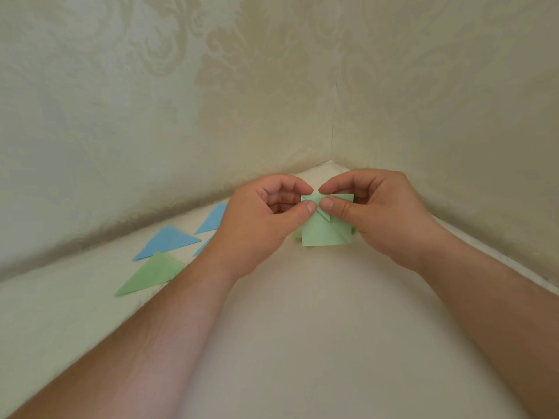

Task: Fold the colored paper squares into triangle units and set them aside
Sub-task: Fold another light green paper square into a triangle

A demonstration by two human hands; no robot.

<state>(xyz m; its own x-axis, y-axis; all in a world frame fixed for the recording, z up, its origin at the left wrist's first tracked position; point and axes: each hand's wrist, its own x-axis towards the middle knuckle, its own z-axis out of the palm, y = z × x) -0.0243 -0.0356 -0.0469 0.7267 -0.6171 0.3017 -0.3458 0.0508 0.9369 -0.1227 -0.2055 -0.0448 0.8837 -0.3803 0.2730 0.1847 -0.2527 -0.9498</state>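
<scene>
A light green paper square (325,232) is held up above the white surface near the corner. My left hand (266,216) pinches its upper left part between thumb and fingers. My right hand (375,207) pinches the top edge, thumb on a small folded flap near the middle. More green paper (298,232) peeks out just behind and below the held square. Folded triangles lie to the left: a green one (151,275), a large blue one (168,241), another blue one (213,219) farther back, and a blue tip (202,247) partly hidden by my left wrist.
The white surface (302,328) runs into a corner between two patterned cream walls (211,86). The corner seam (332,140) lies just behind my hands. Both forearms reach in from the bottom edge.
</scene>
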